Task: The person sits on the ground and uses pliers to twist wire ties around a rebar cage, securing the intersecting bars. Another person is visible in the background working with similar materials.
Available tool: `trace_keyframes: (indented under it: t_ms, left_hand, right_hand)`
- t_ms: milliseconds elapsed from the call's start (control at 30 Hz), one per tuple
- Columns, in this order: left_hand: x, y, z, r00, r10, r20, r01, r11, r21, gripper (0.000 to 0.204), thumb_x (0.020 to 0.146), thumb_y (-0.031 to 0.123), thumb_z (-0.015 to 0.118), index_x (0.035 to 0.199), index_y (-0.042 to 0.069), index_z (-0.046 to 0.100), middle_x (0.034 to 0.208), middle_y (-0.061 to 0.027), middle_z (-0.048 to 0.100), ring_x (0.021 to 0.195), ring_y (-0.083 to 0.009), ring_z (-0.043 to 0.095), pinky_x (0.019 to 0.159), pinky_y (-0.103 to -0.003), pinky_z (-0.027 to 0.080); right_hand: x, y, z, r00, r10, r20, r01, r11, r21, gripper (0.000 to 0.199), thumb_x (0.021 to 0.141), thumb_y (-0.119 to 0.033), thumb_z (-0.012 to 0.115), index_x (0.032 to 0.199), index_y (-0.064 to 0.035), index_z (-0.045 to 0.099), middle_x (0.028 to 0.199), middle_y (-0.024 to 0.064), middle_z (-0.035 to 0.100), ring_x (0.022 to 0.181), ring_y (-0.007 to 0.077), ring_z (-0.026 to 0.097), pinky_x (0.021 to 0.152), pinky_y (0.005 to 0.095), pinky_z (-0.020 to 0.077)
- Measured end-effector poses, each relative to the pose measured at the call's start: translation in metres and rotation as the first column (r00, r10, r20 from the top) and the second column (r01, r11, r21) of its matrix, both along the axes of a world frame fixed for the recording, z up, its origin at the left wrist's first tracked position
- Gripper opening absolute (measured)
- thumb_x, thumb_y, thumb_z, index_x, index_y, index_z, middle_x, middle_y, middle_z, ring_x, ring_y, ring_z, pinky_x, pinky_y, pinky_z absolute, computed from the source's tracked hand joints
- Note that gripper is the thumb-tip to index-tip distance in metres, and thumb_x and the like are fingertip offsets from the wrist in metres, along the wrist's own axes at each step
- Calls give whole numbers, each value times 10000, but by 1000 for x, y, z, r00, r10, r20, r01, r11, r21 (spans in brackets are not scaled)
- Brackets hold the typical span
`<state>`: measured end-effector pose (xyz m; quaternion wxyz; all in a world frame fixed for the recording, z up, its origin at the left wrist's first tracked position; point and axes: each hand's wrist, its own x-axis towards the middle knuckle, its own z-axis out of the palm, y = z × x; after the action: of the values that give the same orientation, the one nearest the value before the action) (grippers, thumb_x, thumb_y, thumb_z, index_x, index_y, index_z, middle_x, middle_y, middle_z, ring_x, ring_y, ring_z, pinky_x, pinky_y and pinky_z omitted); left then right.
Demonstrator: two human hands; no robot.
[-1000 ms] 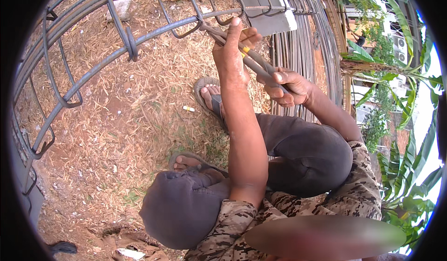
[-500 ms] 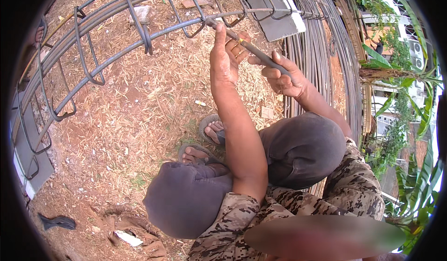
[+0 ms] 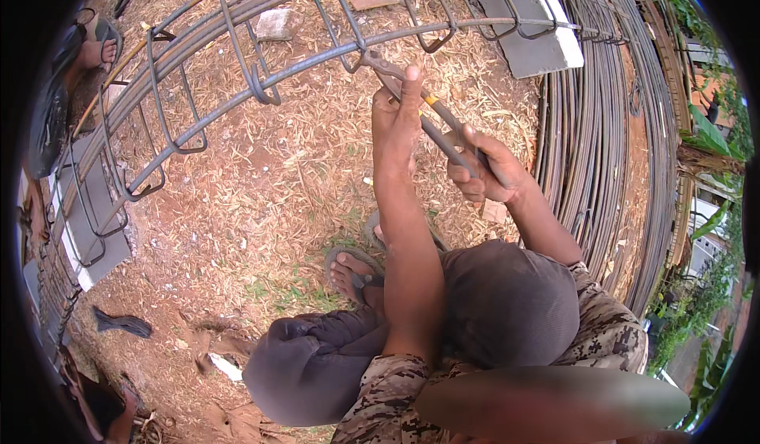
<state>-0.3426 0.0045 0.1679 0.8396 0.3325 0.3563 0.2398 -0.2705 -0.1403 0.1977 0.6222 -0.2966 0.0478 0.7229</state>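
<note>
A pair of pincers (image 3: 449,119) with dark handles and yellow bands has its handles parted. My right hand (image 3: 495,167) is wrapped round the handle ends. The rust-brown jaws meet the lower long bar of a rebar cage (image 3: 315,58), where a bent stirrup crosses it. Just below the jaws is my left hand (image 3: 396,127), its thumb upright against the pincers and its fingers curled in. What those fingers hold, if anything, is hidden. No tie wire can be made out at the joint.
A grey-white block (image 3: 542,32) lies under the cage's right part, another block (image 3: 91,222) under its left end. Long steel bars (image 3: 586,151) are stacked at right. Another person's foot (image 3: 109,50) shows at far left. A dark cloth (image 3: 121,323) lies on the straw-strewn soil.
The pincers' handles have spread apart. My left fingers have curled in from a looser, opened pose. The view has shifted, bringing more of the other person at left into sight.
</note>
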Motion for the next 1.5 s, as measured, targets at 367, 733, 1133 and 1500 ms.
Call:
trace_keyframes:
  t_ms: [367, 733, 1133, 1500]
  left_hand:
    - [21, -5, 6, 779, 278, -562, -38, 916, 400, 588, 810, 578, 745, 691, 19, 606, 573, -41, 586, 536, -150, 574, 495, -320, 444]
    - [10, 7, -9, 987, -118, 112, 135, 978, -160, 412, 925, 371, 683, 1093, 14, 561, 840, -111, 673, 800, -219, 692, 693, -339, 544]
    - [-13, 0, -113, 958, 47, 284, 181, 670, -720, 408, 998, 427, 513, 1185, 70, 576, 1061, -93, 641, 995, -274, 638, 845, -440, 533]
    - [-62, 12, -103, 958, 158, 239, 0, 835, -551, 192, 1013, 263, 540, 1068, 79, 548, 947, -45, 617, 909, -205, 629, 823, -399, 548]
  right_hand:
    - [0, -8, -43, 966, 0, 258, 58, 975, -214, 549, 1010, -496, 379, 1105, 9, 574, 1053, 165, 649, 857, 253, 671, 811, 399, 530]
    - [-20, -7, -59, 589, 131, -798, 171, 944, 281, 779, 913, -629, 556, 1291, 46, 460, 689, 83, 592, 479, 176, 583, 394, 261, 459]
    - [-32, -5, -45, 943, 110, 314, -36, 972, -232, 734, 912, -322, 624, 1469, 32, 302, 1230, 256, 604, 1119, 351, 631, 922, 445, 537]
    - [-100, 1, -26, 971, -219, -96, 208, 972, -112, 952, 725, -246, 648, 1542, -26, 212, 1545, 328, 222, 1389, 521, 307, 1023, 728, 322]
